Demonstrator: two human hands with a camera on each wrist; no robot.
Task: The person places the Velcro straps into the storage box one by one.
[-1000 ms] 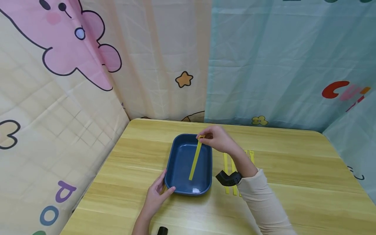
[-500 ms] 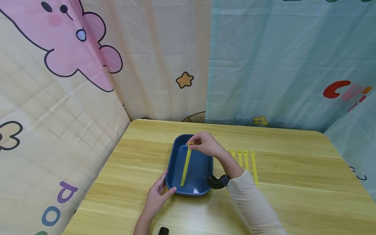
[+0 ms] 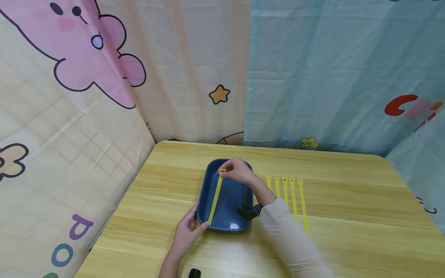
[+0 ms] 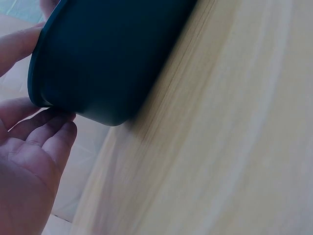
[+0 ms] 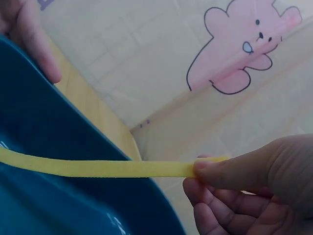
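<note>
A: Where is the yellow strap (image 3: 215,199) lying right now?

B: The right hand (image 3: 237,172) is pinching its far end between thumb and fingertips (image 5: 215,169), holding it over the blue tray (image 3: 240,227). The strap's long axis is running from that pinch, at the far side of the tray, down toward the near left corner, along the tray's left wall.

A: And the other hand?

B: The left hand (image 3: 185,233) is resting against the tray's near left corner, fingers relaxed and fairly straight, thumb lying on the rim (image 4: 19,44) and fingers (image 4: 46,129) touching the outer wall. It is steadying rather than clutching.

A: So which hand is nearer the strap's free end?

B: The left one; the free tip is hanging just beside its thumb, at the near rim. Whether the tip is touching the tray floor cannot be told.

A: Anything else on the bench (image 3: 347,193)?

B: Five more yellow straps (image 3: 293,197) are lying side by side to the right of the tray, well apart from the left hand, their long axes running roughly parallel to the tray's long side.
</note>
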